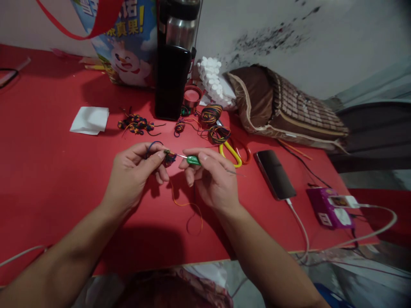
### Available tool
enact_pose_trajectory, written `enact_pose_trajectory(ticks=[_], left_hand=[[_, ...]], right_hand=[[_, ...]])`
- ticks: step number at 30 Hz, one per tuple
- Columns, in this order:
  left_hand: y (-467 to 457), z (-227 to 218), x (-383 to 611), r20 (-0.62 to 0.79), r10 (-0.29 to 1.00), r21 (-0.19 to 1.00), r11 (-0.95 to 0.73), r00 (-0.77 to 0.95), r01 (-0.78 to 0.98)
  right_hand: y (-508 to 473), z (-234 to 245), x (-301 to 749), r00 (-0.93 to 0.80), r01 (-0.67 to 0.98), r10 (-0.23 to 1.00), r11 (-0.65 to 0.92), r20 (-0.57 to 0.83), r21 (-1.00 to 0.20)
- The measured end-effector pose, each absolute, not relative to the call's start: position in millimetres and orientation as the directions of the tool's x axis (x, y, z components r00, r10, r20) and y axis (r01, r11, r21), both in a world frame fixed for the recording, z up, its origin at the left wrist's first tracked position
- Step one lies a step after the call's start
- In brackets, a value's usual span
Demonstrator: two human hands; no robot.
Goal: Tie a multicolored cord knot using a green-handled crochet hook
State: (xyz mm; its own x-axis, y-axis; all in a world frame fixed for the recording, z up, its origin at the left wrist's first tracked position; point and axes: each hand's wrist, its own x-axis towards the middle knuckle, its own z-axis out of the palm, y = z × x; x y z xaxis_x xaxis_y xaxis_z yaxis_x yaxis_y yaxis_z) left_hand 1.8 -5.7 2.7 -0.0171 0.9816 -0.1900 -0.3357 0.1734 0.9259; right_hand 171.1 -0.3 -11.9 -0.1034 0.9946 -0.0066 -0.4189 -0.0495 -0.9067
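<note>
My left hand [136, 171] is closed in a pinch on a small knotted piece of multicoloured cord [169, 156]. Loose orange and dark strands [188, 209] hang from it down onto the red table [48, 171]. My right hand [210, 175] is closed on a green-handled metal needle tool [193, 160]. The tool's thin tip points left into the knot. Both hands hover just above the table's middle, a few centimetres apart.
Behind the hands lie finished cord knots [136, 124], cord bundles [215, 124] and yellow and orange scissors [234, 153]. A phone [274, 173] on a charging cable, a purple power strip [327, 207], a white tissue [90, 119], a black flask [173, 64], a printed bag [128, 38] and a brown cushion [282, 107] surround them.
</note>
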Motion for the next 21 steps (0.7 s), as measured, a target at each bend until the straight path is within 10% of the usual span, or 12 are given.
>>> enact_pose_trajectory(ticks=[21], left_hand=[[-5.5, -0.8, 0.6, -0.181, 0.983, 0.942, 0.167, -0.022, -0.290]], right_hand=[[-0.9, -12.1, 173.0, -0.075, -0.392, 0.997, -0.015, 0.015, -0.920]])
